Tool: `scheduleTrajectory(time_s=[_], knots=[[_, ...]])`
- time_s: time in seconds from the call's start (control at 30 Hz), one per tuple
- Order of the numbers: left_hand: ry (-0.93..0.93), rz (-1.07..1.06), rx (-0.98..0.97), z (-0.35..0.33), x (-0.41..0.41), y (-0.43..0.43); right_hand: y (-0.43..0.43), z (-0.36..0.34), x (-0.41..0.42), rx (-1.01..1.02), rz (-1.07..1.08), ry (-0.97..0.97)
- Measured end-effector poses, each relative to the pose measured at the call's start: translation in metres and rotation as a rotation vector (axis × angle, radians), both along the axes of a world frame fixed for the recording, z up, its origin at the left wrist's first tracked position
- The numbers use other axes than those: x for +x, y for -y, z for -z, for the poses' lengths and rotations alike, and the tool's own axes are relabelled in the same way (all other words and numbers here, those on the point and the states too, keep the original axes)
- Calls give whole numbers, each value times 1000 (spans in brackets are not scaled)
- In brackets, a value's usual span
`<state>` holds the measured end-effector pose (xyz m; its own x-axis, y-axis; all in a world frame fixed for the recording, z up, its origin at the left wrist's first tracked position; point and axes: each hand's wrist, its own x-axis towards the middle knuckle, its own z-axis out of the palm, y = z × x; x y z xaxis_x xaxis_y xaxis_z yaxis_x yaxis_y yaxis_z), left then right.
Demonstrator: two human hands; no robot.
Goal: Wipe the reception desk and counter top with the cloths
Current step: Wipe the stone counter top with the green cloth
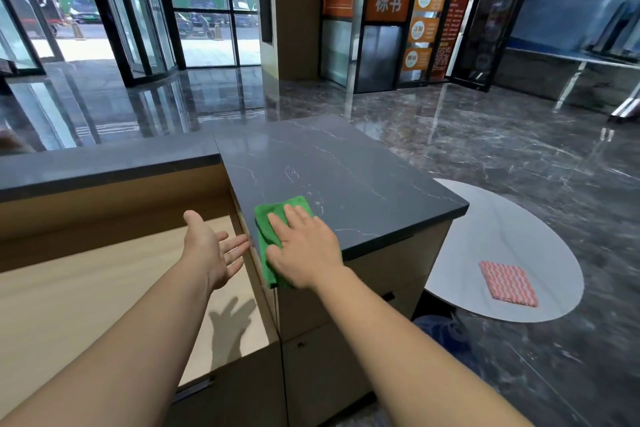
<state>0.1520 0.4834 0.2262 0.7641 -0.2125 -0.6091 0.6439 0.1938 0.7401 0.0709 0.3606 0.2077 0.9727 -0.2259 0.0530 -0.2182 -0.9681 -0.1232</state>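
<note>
Though beside counter (346,166), striped cloth (508,283) on table (485,218).

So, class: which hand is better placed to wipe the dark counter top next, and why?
The right hand: it lies flat on the green cloth on the counter top. The left hand hangs open beside the edge, holding nothing.

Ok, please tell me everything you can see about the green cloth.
The green cloth is bright green and looks soft and fuzzy, like microfibre. It is folded or bunched into a rough rectangle. It lies on the dark marbled counter top, at its near left corner, along the left edge. The right hand presses on it palm down with straight fingers and covers much of it.
</note>
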Motion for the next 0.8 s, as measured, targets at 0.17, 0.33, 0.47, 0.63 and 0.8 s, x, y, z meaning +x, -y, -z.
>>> scheduleTrajectory(time_s=[0.17,0.33,0.47,0.63,0.8], knots=[[18,6,34,0,3,5,46,-5,-6,47,163,-23],[19,32,7,0,10,3,61,-9,12,92,399,-53],[4,50,-16,1,20,5,39,-5,44,121,578,-46],[4,39,-24,5,54,8,12,-4,103,110,529,-46],[28,53,-25,6,98,16,1,-4,162,84,349,-45]])
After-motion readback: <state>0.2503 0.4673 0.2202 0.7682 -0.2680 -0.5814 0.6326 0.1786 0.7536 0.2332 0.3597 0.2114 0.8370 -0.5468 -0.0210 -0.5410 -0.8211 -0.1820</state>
